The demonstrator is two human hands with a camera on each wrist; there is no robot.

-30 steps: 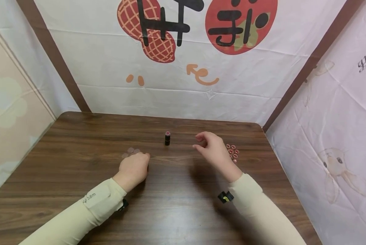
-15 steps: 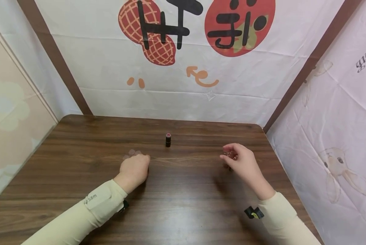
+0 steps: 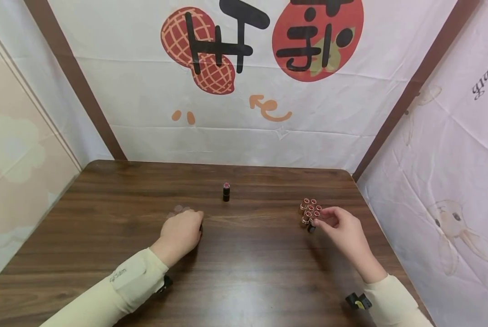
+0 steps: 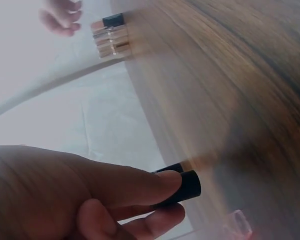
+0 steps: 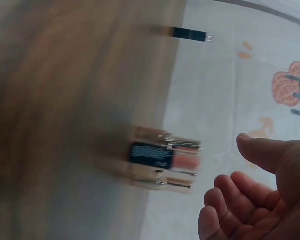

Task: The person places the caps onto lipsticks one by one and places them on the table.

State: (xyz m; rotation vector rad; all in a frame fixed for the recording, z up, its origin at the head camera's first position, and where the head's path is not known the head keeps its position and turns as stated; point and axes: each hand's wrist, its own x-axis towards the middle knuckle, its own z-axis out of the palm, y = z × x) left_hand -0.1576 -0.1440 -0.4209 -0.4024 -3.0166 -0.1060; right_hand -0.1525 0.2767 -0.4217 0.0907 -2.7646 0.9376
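Observation:
My left hand [image 3: 179,237] pinches a short black lipstick tube [image 4: 191,185] between thumb and fingers, low over the table; the head view mostly hides it. Beside it stand translucent round-topped pieces [image 3: 178,208]. My right hand [image 3: 343,229] holds nothing; its thumb is apart from the loosely bent fingers. It is just right of a tight cluster of rose-gold lipsticks [image 3: 306,214] with reddish tops, standing upright. A black lipstick [image 5: 151,155] with a pinkish upper part stands at the cluster's near side, apart from the fingers in the right wrist view.
Another black lipstick [image 3: 226,193] with a pink top stands alone near the middle back of the brown wooden table [image 3: 235,268]. White printed cloth [image 3: 244,141] hangs behind the table, with more cloth along both sides.
My right hand has moved right and nearer, past the front of the lipstick cluster to its right side. The cluster now shows more fully. My left hand has stayed nearly in place.

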